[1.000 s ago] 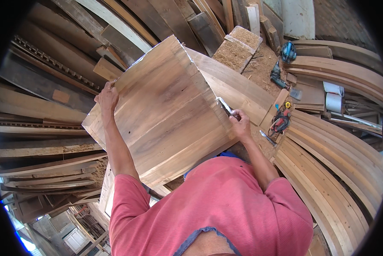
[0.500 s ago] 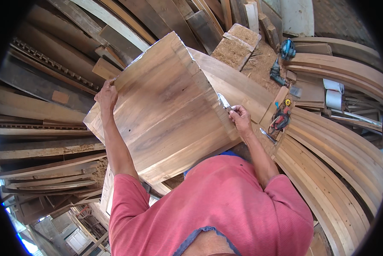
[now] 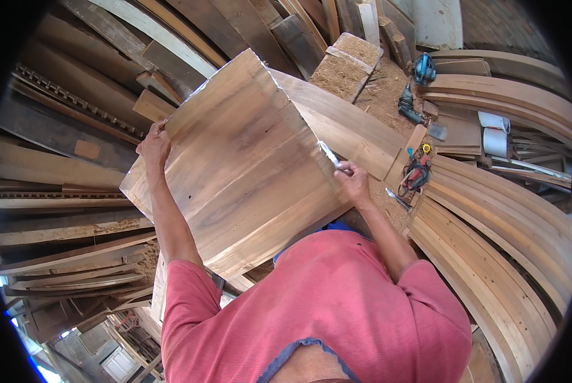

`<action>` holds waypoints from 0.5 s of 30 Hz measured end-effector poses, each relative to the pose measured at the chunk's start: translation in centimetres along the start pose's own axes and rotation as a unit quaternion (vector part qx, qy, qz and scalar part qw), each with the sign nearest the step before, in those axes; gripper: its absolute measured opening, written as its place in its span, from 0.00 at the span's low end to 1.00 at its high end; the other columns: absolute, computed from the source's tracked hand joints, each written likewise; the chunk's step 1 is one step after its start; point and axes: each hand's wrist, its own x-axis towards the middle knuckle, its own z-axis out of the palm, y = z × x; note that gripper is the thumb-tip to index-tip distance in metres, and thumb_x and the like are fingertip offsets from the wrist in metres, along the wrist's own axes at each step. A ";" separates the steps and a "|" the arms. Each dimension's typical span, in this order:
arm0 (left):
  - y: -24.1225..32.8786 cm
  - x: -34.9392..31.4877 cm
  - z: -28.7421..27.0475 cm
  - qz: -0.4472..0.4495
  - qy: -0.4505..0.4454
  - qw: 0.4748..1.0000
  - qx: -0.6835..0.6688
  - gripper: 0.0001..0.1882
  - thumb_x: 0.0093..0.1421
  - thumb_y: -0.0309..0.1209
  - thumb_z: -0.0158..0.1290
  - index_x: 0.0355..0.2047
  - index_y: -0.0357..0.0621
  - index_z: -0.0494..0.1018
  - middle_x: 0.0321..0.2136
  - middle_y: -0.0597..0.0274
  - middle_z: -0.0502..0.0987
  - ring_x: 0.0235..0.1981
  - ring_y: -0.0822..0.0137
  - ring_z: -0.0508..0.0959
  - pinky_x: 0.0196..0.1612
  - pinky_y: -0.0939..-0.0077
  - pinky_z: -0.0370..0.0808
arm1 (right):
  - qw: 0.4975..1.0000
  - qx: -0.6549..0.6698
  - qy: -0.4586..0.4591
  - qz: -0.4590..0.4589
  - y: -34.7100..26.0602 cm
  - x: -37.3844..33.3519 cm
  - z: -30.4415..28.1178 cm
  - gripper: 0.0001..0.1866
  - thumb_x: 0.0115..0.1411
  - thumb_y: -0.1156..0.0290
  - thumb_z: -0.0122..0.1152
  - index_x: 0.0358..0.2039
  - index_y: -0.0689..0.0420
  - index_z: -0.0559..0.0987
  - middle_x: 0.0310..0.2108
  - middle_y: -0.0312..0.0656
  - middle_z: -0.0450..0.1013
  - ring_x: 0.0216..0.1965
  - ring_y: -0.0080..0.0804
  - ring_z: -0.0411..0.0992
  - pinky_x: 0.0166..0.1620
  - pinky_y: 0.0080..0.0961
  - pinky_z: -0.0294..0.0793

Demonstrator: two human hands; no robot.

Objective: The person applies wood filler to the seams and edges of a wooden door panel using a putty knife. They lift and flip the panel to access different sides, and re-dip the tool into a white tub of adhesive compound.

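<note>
A broad wooden panel [image 3: 235,159], made of joined boards, is held tilted in front of me. White paste lines its far edge and part of its right edge. At the panel's left corner, my left hand [image 3: 153,148] is closed round the edge, its thumb on the upper side. My right hand [image 3: 354,180] is closed on the handle of a putty knife [image 3: 328,154], whose narrow blade is coated in white paste and lies against the panel's right edge. Part of the handle is hidden by my fingers.
Beneath the panel lies a long board [image 3: 356,134]. To the right are a second blade [image 3: 397,199], a red tool with a dark cord [image 3: 416,173], a teal power tool [image 3: 424,69] and curved planks [image 3: 490,255]. Stacked timber [image 3: 62,159] fills the left side.
The panel has turned a little, and its right edge face shows less. My right hand and the putty knife have shifted slightly along that edge. My left hand keeps its hold.
</note>
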 end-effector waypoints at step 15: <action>-3.4 -0.4 1.4 -0.041 -0.039 0.998 -0.002 0.21 0.61 0.40 0.40 0.51 0.63 0.76 0.48 0.59 0.80 0.50 0.51 0.78 0.56 0.57 0.69 | 0.990 0.016 0.054 0.133 4.2 -7.6 -5.3 0.06 0.56 0.75 0.63 0.34 0.61 0.79 0.24 0.32 0.72 0.23 0.18 0.68 0.26 0.19 0.68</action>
